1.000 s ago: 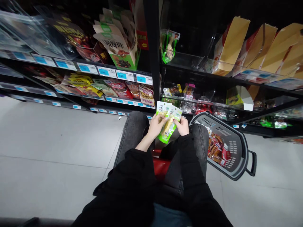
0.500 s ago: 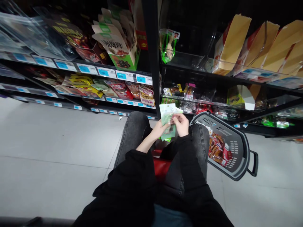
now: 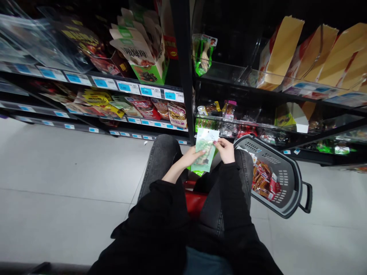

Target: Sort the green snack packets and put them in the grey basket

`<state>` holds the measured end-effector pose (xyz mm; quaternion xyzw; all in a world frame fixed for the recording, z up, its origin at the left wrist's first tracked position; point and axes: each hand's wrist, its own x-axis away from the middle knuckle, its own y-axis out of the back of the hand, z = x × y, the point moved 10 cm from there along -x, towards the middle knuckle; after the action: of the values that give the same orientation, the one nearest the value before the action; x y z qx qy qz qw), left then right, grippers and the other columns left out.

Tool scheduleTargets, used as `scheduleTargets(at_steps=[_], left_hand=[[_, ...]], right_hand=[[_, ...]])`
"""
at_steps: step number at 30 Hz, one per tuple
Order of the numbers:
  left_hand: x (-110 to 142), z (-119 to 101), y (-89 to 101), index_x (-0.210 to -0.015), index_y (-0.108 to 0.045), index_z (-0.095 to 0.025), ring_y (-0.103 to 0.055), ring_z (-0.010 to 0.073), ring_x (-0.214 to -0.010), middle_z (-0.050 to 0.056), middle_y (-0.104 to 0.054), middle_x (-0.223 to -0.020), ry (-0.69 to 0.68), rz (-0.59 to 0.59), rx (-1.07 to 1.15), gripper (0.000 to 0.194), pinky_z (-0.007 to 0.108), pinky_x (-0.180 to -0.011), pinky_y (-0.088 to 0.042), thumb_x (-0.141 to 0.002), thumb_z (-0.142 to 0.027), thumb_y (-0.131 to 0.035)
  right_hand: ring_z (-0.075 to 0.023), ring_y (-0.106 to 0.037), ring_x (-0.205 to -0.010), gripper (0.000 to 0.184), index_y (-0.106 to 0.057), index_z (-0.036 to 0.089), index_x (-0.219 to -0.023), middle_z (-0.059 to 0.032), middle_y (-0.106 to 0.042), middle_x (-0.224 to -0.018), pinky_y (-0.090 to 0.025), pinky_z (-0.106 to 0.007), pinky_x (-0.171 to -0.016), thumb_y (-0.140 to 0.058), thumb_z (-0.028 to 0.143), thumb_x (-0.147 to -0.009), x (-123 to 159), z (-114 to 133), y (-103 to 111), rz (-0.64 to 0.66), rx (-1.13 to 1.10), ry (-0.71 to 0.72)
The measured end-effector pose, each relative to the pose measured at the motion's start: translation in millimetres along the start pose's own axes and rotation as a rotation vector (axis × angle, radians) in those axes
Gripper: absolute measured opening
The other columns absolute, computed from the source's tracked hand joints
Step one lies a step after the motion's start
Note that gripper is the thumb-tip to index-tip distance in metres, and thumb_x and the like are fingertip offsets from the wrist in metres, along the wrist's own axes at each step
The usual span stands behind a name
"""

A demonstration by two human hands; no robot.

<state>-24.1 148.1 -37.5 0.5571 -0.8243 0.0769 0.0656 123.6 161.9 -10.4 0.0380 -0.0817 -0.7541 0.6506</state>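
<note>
I sit facing dark shop shelves, my knees in grey jeans below me. Between my knees I hold green and white snack packets with both hands. My left hand grips them from the left side, fingers closed under them. At their upper right edge my right hand pinches them. The pale back of the top packet faces me, and another green packet peeks out beneath it.
A grey shopping basket holding red snack packs stands on the floor by my right knee. Shelves with snack bags, a green display box and tan cartons rise ahead. Pale tiled floor lies to the left.
The packets have been turned over: a second ago their printed fronts faced me fanned apart, now they are stacked with the pale back up. Both hands stayed on them.
</note>
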Motion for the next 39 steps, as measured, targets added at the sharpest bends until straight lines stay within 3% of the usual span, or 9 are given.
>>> scheduleTargets(at_steps=[6, 13, 17, 21, 26, 30, 39], left_hand=[[-1.0, 1.7, -6.8, -0.096, -0.065, -0.011, -0.063, 0.0251, -0.084, 0.011, -0.069, -0.089, -0.001, 0.059, 0.047, 0.042, 0.039, -0.080, -0.048, -0.070, -0.044, -0.062], [-0.4, -0.4, -11.3, -0.100, -0.064, -0.012, -0.062, 0.0255, -0.089, 0.010, -0.069, -0.091, -0.020, 0.101, 0.003, 0.044, 0.038, -0.082, -0.047, -0.073, -0.047, -0.059], [-2.8, -12.7, 4.5, -0.100, -0.064, -0.014, -0.058, 0.0257, -0.099, 0.010, -0.066, -0.100, -0.122, -0.052, -0.100, 0.042, 0.037, -0.088, -0.044, -0.080, -0.048, -0.049], [-0.9, -30.5, 20.7, -0.095, -0.066, -0.016, -0.055, 0.0252, -0.104, 0.009, -0.062, -0.109, -0.252, -0.210, -0.261, 0.032, 0.036, -0.091, -0.041, -0.078, -0.040, -0.054], [-1.6, -32.7, 22.1, -0.088, -0.069, -0.016, -0.057, 0.0242, -0.100, 0.009, -0.063, -0.105, -0.279, -0.203, -0.310, 0.026, 0.035, -0.087, -0.043, -0.078, -0.036, -0.055], [-3.3, -29.8, 22.3, -0.085, -0.070, -0.017, -0.058, 0.0247, -0.098, 0.008, -0.063, -0.108, -0.272, -0.187, -0.317, 0.025, 0.036, -0.087, -0.044, -0.075, -0.036, -0.058], [-3.8, -27.8, 23.9, -0.082, -0.071, -0.018, -0.060, 0.0256, -0.097, 0.008, -0.065, -0.105, -0.247, -0.190, -0.346, 0.024, 0.036, -0.085, -0.045, -0.073, -0.037, -0.060]], right_hand=[[-0.0155, -0.056, -0.064, 0.023, -0.059, 0.017, -0.077, -0.0023, -0.065, -0.072, -0.045, -0.028, -0.063, -0.061, 0.037, -0.066, 3.3, 8.8, -13.3, 0.103, -0.083, 0.035], [-0.0171, -0.057, -0.071, 0.023, -0.054, 0.019, -0.079, -0.0023, -0.063, -0.076, -0.045, -0.029, -0.069, -0.051, 0.040, -0.073, 2.8, 7.8, -21.5, 0.092, -0.043, 0.087], [-0.0173, -0.058, -0.074, 0.023, -0.054, 0.019, -0.080, -0.0025, -0.064, -0.077, -0.046, -0.029, -0.072, -0.052, 0.041, -0.073, 2.8, 6.0, -19.6, 0.032, -0.036, 0.090], [-0.0173, -0.061, -0.074, 0.027, -0.054, 0.019, -0.080, -0.0029, -0.066, -0.078, -0.048, -0.030, -0.072, -0.057, 0.043, -0.070, 3.5, 2.7, -21.0, 0.044, -0.097, 0.059], [-0.0193, -0.063, -0.072, 0.036, -0.058, 0.018, -0.079, -0.0049, -0.068, -0.078, -0.051, -0.034, -0.074, -0.069, 0.043, -0.057, 3.6, -5.2, -24.6, 0.079, -0.196, -0.012], [-0.0206, -0.064, -0.075, 0.035, -0.062, 0.017, -0.078, -0.0058, -0.069, -0.077, -0.051, -0.036, -0.076, -0.069, 0.045, -0.057, 1.8, -11.8, -21.1, 0.015, -0.206, -0.020], [-0.0188, -0.061, -0.072, 0.032, -0.065, 0.016, -0.078, -0.0043, -0.069, -0.080, -0.049, -0.032, -0.070, -0.065, 0.044, -0.062, -0.8, -16.6, -24.7, 0.042, -0.146, 0.030]])
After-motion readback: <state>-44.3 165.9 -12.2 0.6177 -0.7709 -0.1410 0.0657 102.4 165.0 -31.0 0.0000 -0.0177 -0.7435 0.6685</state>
